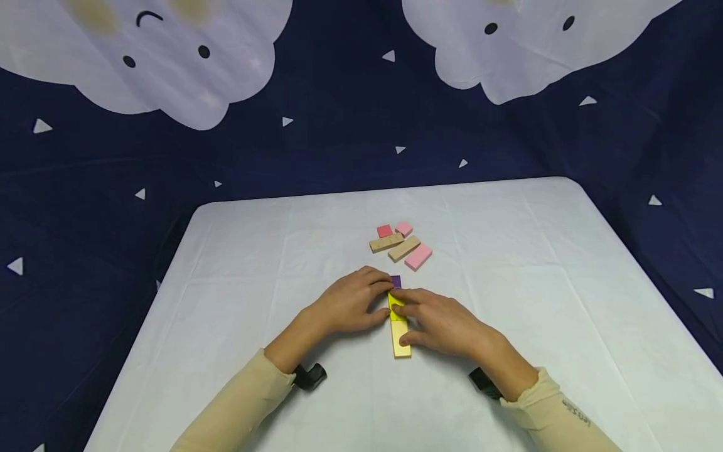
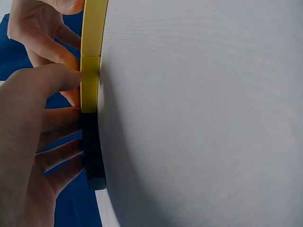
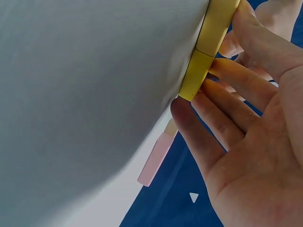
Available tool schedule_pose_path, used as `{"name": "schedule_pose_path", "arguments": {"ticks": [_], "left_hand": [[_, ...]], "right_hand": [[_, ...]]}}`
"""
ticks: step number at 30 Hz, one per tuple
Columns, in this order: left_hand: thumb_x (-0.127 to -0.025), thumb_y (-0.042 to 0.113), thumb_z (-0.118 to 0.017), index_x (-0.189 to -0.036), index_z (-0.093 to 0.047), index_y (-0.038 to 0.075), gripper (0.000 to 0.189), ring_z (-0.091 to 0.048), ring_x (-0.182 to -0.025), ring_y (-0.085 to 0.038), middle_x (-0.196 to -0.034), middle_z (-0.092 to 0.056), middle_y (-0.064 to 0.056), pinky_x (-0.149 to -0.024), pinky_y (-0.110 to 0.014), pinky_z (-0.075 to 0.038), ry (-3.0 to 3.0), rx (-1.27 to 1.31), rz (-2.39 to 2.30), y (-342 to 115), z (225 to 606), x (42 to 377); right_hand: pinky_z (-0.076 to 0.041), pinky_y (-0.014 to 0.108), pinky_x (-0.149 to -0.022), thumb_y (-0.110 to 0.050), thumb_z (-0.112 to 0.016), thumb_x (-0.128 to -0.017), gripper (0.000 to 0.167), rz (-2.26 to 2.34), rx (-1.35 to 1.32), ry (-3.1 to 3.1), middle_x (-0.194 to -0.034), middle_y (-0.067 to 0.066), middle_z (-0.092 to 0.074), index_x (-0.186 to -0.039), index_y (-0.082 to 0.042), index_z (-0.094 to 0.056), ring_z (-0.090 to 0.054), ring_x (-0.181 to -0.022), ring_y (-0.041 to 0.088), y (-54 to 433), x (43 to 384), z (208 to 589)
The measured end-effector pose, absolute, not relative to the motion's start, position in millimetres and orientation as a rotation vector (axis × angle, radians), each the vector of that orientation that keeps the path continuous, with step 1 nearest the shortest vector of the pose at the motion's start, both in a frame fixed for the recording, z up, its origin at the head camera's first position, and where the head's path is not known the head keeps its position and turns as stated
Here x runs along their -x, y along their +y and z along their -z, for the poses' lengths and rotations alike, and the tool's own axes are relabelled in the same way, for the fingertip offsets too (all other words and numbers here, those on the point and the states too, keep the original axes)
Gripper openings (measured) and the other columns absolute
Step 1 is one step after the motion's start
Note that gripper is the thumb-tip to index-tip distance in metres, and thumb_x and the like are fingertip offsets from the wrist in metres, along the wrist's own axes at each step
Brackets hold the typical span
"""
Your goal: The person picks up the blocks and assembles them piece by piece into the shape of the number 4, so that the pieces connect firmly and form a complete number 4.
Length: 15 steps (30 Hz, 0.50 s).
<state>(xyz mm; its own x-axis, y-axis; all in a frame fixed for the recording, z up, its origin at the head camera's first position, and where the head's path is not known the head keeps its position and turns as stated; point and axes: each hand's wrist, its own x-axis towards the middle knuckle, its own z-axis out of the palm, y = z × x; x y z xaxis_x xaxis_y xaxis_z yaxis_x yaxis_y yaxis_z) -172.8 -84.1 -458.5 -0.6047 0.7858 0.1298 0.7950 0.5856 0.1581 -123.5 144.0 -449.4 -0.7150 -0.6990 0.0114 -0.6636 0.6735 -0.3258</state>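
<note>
A purple block [image 1: 396, 282], a bright yellow block [image 1: 397, 307] and a pale yellow block [image 1: 401, 345] lie end to end in one straight row on the white table. From the left, my left hand [image 1: 353, 301] touches the row, its fingers at the purple block and its thumb beside the bright yellow one. My right hand [image 1: 449, 323] comes from the opposite side. Its fingers reach over the bright yellow block, while the thumb rests at the pale yellow block. In the left wrist view, the purple block [image 2: 93, 151] looks nearly black, with extended fingers along it.
Beyond the row lies a loose group: a red block [image 1: 384, 231], a small pink block [image 1: 403, 228], a larger pink block [image 1: 418, 257] and two wooden blocks [image 1: 386, 243]. A dark blue cloth with clouds [image 1: 339, 150] hangs behind the table [image 1: 237, 251].
</note>
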Motion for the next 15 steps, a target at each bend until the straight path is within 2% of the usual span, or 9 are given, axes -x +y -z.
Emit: {"name": "schedule_pose_path", "arguments": {"ticks": [7,15], "left_hand": [[-0.089,0.048,-0.059,-0.123,-0.064,0.008,0.053,-0.045,-0.119,-0.014,-0.125,-0.056,0.000,-0.101,-0.030,-0.038,-2.741,1.336,0.365,-82.4,460.4,169.1],[-0.086,0.061,-0.058,-0.124,-0.063,0.007,0.066,-0.044,-0.122,-0.014,-0.127,-0.054,-0.001,-0.099,-0.030,-0.040,-2.765,1.252,0.333,-77.0,462.6,160.2]], "right_hand": [[-0.040,0.042,-0.100,-0.047,-0.072,-0.082,0.059,0.487,1.137,2.767,-0.148,0.002,-0.041,-0.128,-0.011,-0.064,-0.037,-0.133,0.020,144.1,124.0,448.7],[-0.039,0.041,-0.101,-0.048,-0.072,-0.082,0.059,0.488,1.135,2.769,-0.147,0.002,-0.040,-0.127,-0.011,-0.064,-0.037,-0.133,0.020,144.3,123.4,448.6]]}}
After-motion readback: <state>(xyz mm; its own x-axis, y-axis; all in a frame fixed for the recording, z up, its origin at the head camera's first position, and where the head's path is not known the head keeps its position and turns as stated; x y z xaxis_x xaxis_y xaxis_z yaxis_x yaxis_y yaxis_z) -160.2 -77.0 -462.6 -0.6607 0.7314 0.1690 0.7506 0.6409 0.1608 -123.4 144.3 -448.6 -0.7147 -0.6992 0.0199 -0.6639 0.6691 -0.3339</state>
